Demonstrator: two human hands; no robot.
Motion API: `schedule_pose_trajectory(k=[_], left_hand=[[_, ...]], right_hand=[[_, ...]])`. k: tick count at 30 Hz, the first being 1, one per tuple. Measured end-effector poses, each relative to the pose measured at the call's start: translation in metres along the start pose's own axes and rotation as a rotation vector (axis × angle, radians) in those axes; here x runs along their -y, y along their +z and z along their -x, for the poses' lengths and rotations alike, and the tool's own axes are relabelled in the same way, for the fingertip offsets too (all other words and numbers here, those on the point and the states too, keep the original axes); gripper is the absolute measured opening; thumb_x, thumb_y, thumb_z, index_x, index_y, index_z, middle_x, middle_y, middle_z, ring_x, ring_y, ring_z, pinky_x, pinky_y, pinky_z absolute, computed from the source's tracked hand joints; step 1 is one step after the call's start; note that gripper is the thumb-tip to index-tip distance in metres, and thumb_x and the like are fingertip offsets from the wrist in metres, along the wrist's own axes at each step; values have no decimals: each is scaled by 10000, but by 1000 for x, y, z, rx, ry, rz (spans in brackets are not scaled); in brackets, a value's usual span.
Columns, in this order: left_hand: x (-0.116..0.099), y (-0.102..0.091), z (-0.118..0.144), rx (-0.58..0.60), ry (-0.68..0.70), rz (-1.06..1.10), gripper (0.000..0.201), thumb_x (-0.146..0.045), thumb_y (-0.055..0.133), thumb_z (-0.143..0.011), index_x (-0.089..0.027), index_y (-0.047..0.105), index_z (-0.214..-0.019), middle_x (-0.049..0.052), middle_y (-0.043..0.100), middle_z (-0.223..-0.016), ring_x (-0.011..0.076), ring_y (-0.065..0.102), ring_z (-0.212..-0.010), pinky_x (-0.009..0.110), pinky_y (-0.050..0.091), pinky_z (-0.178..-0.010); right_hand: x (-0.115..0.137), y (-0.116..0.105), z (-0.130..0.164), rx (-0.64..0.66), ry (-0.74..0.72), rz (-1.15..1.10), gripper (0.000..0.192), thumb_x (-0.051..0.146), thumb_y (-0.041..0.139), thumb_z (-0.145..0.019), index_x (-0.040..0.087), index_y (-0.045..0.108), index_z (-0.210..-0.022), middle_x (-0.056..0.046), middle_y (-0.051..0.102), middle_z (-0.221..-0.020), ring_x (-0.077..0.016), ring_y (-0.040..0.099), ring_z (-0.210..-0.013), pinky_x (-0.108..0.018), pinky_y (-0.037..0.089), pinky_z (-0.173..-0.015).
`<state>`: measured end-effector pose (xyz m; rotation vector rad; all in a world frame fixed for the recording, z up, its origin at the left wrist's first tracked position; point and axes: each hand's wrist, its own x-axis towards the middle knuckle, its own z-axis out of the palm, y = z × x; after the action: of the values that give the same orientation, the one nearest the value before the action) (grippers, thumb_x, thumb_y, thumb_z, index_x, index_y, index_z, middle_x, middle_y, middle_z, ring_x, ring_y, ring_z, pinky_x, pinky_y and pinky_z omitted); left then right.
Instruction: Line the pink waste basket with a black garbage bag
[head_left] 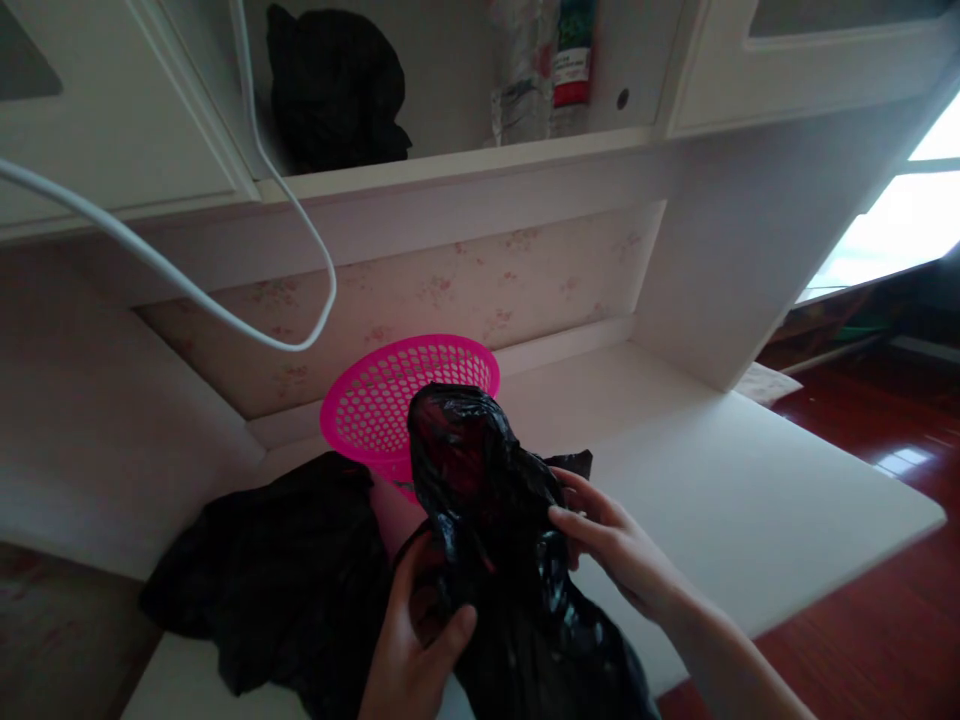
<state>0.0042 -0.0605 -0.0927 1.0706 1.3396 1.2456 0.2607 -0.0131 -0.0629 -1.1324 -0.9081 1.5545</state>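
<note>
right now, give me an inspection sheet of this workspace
surface: white desk top, bare at right
job's things: crinkled black plastic bag held in front of a pink perforated plastic basket
clutter: loose black plastic sheet at left; dark bundle and bottles on the shelf above
fingers: left hand grips the bag low; right hand pinches its side
cables: white cable looping above the basket
surroundings: white cabinets, red wood floor, bright window at right

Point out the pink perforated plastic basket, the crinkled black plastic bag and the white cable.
Pink perforated plastic basket (375,400), head view, inner mesh wall.
Crinkled black plastic bag (487,480), head view, upper bunched part.
White cable (330,290), head view, loop's right bend.
</note>
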Motion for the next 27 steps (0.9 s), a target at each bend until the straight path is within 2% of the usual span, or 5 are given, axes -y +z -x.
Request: schedule_pose_trajectory(k=[5, 12, 18, 22, 27], left_hand=[[3, -1, -7, 20, -61, -293, 753, -703, 695, -817, -160, 625, -1336, 167, 707, -1361, 383, 631, -1312, 537, 450, -1169], [5, -44, -18, -241, -74, -311, 712, -784, 612, -832, -212, 684, -1249, 115, 741, -1273, 390, 637, -1275, 571, 427, -1163], [-2, -37, -5, -393, 186, -319, 696, -686, 712, -819, -216, 574, -1312, 145, 658, -1280, 371, 665, -1165, 557, 583, -968], [-2, -20, 6, -350, 490, -712, 903, -582, 837, -753, -232, 447, -1489, 169, 535, -1367, 399, 606, -1223, 609, 590, -967], [1, -34, -5, -245, 492, -964, 543, -393, 584, -954, -252, 546, -1478, 158, 517, -1366, 331, 686, -1123, 538, 635, -909]], right_hand=[[6, 3, -5, 112, 4, 31, 369, 388, 874, -738, 182, 787, -1031, -29, 749, -938, -177, 639, -853, -292, 493, -776], [12, -42, 7, -279, -121, -78, 474, 487, 958, -652, 225, 603, -824, 48, 622, -792, -121, 532, -749, -193, 447, -627], [24, -52, 24, -272, -109, -111, 513, 434, 964, -675, 324, 667, -1078, 35, 667, -1005, -142, 650, -811, -220, 546, -653], [23, -48, 31, -69, -115, -170, 643, 402, 958, -680, 334, 715, -1271, -56, 704, -1264, -243, 716, -1050, -331, 620, -846], [22, -56, 34, -119, -117, -180, 502, 266, 963, -681, 318, 785, -1147, -55, 781, -1155, -207, 757, -945, -302, 637, -818]])
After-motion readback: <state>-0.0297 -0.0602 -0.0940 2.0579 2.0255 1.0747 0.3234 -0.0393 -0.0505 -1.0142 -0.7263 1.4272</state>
